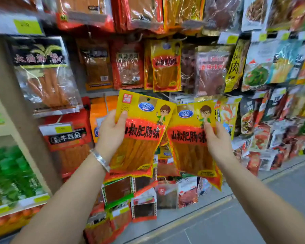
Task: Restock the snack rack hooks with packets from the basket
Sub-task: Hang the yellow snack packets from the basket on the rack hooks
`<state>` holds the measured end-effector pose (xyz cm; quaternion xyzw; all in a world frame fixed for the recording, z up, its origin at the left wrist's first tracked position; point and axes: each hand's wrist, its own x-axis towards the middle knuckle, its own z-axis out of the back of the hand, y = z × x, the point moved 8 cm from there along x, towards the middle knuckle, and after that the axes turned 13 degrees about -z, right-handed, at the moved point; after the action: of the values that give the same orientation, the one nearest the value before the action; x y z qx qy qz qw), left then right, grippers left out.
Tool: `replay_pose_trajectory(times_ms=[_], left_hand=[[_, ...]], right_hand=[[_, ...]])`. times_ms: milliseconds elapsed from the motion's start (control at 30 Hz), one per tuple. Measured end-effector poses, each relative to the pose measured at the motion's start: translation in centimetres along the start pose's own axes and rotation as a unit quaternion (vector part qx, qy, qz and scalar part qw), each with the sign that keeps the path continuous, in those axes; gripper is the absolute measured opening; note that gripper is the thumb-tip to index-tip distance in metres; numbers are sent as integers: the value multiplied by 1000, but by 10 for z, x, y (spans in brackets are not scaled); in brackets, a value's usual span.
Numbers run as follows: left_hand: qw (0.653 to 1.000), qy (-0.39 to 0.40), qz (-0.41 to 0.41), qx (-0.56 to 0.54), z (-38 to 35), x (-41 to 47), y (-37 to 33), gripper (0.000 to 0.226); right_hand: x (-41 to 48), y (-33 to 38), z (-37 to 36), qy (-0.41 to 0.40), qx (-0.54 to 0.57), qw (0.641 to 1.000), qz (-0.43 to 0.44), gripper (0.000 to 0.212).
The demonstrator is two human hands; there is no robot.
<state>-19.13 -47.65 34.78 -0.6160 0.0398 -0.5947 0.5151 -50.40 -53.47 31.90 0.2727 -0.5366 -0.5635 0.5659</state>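
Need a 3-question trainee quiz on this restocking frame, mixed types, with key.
1. True or false: the left hand grips a yellow packet.
2. What does the right hand hold? A) a matching packet B) a price tag C) nothing
3. Fill in: the bracelet sits on the ___ wrist.
Key: 1 true; 2 A; 3 left.

The left yellow packet (141, 136) and the right yellow packet (190, 138) are glossy printed plastic film, smooth, with clear lower windows. The wrist bracelet (101, 158) is shiny silver-coloured metal. The big hanging packet (46, 81) has crinkled, reflective clear film. The floor (253, 217) is matt grey tile, the pillar (12, 103) matt beige
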Motion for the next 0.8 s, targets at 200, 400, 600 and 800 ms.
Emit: replay_pose_trajectory(times_ms=[200, 400, 600, 800], left_hand=[[996, -68, -50, -23, -22, 85, -3, 24], [992, -107, -58, -42, -41, 159, 5, 21], [989, -110, -49, -83, -70, 204, 9, 17], [990, -104, -39, -91, -94, 224, 13, 17]], right_hand=[[104, 44, -4, -18, 65, 997, 23, 32], [204, 76, -21, -10, 160, 987, -8, 24], [272, 96, -43, 11, 200, 980, -10, 17], [314, 90, -68, 62, 229, 971, -35, 18]])
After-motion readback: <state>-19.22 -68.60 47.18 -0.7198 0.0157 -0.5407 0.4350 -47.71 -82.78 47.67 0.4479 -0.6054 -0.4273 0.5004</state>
